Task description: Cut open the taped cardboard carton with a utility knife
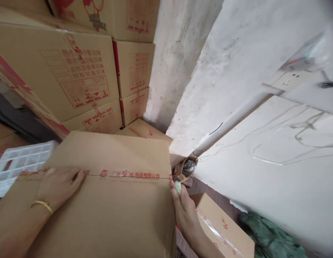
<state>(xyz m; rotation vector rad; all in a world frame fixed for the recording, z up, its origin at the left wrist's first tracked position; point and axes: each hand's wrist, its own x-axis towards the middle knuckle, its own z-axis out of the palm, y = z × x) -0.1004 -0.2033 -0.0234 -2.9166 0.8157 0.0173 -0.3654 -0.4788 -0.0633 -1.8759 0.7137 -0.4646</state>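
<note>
A rough white wall (182,53) stands behind the big cardboard box (109,215), and stacked cartons (75,71) with red print rise behind the box on its left side. A white plastic crate (18,161) pokes out at the box's left edge. A pale pipe (231,122) runs down the wall to the box's far right corner. A smaller taped box (225,229) sits low, to the right of the big box.

The left hand (59,186) lies flat on the box top with its fingers stretched out and close together, touching the taped seam (129,175). It wears a gold bracelet (42,205).

The right hand (184,211) is at the box's right edge, right where the seam ends. Its fingers pinch a small pale green tool (178,187). I cannot tell what kind of tool it is.

The left hand rests on the same seam as the tool. If the tool slips along the seam, it could hit those fingers. The box could also slide if the flat hand lets up.
</note>
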